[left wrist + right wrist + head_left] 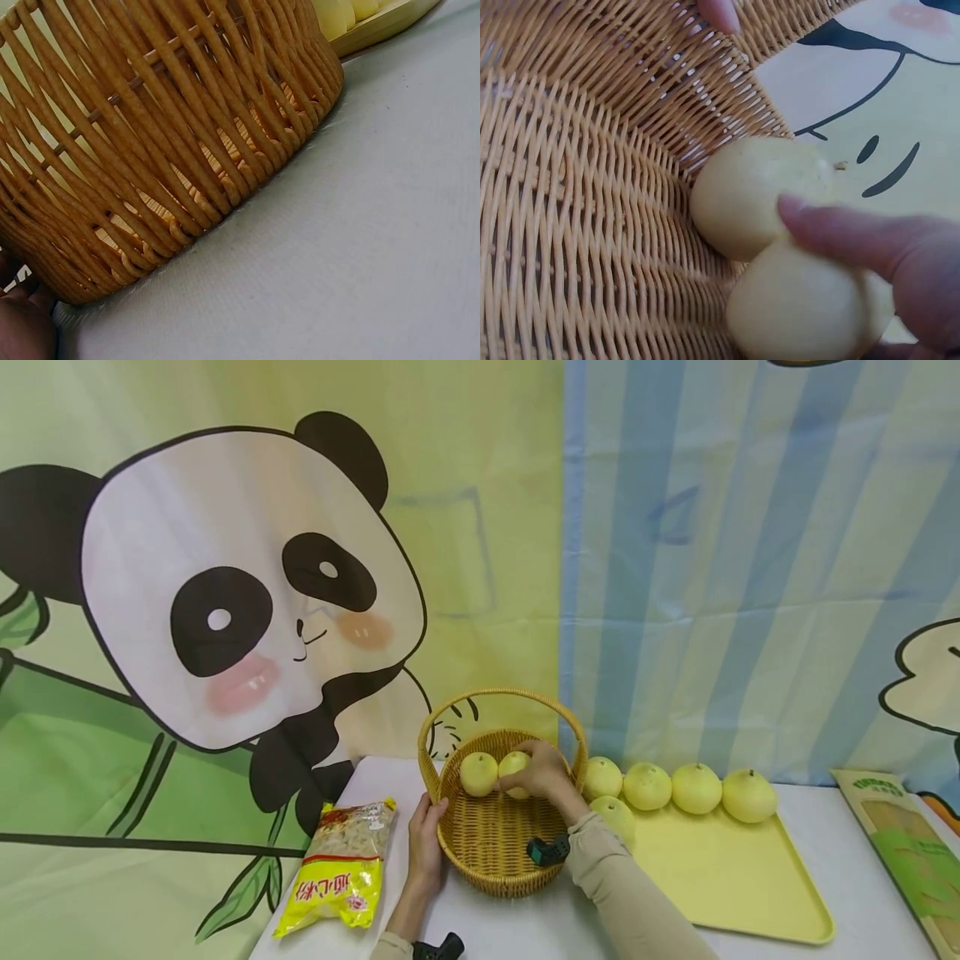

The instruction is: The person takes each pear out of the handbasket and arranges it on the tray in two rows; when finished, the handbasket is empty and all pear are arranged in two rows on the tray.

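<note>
A wicker basket [501,852] with a tall arched handle stands on the table. My left hand [426,843] grips its left rim, one fingertip [720,12] showing over the edge in the right wrist view. Inside, at the back, sits one pale yellow pear [477,774]. Beside it my right hand [546,774] holds a second pear [802,304], the thumb lying across the place where the two pears touch. Part of that second pear is hidden by my fingers in the head view.
Right of the basket lies a yellow tray [738,877] with several pears [696,789] along its back and left edges. A yellow bag of pasta [337,868] lies at the left, a green and tan packet [900,843] at the far right. A printed curtain [480,568] hangs behind.
</note>
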The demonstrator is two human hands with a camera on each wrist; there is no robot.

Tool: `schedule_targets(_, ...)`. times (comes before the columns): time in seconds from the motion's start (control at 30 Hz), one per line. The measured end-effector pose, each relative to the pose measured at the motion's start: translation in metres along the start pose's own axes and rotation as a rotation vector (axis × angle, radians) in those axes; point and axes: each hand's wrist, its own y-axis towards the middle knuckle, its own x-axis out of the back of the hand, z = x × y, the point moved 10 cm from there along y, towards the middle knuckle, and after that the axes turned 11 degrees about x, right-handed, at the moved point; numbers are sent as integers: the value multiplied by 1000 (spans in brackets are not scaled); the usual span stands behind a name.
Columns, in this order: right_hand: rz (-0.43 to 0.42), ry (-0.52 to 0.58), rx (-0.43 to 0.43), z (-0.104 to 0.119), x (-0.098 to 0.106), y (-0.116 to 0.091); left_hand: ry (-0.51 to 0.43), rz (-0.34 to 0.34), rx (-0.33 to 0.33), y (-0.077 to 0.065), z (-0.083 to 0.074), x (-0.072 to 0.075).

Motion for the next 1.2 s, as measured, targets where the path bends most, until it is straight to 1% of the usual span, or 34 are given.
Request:
schedule_targets(0.07, -10, 36, 19, 5, 3, -1, 3, 0, -4, 0, 0, 0)
schedule_targets(0.2, 9, 71, 76, 19, 6, -3, 4, -2, 3, 1, 1, 0)
schedule_targets(0.3, 19, 57, 128, 32, 10, -7, 4, 1, 18, 2, 3, -1)
schedule_targets(0.43, 11, 11, 195, 49, 16, -15, 9, 1, 16, 2, 2, -2)
schedule_targets(0.5, 16, -7, 235, 57, 20, -21, 13, -3, 12, 1, 1, -1)
schedule_targets(0.57, 27, -1, 271, 66, 24, -29, 14, -5, 9, 0, 0, -1)
schedule_targets(0.67, 52, 54, 296, 74, 31, -42, 15, -9, 6, 0, -2, 0)
schedule_targets(0.83, 136, 238, 347, 80, 39, -61, 12, -7, 7, 1, -3, 1)
schedule_targets(0.93, 174, 317, 385, 82, 44, -71, 10, 1, 10, 1, -2, 1)
schedule_targets(1.1, 198, 380, 453, 84, 58, -85, 3, 8, 10, 0, -2, 0)
schedule_targets(1.2, 197, 407, 490, 79, 67, -91, 3, 8, 5, -1, -3, -1)
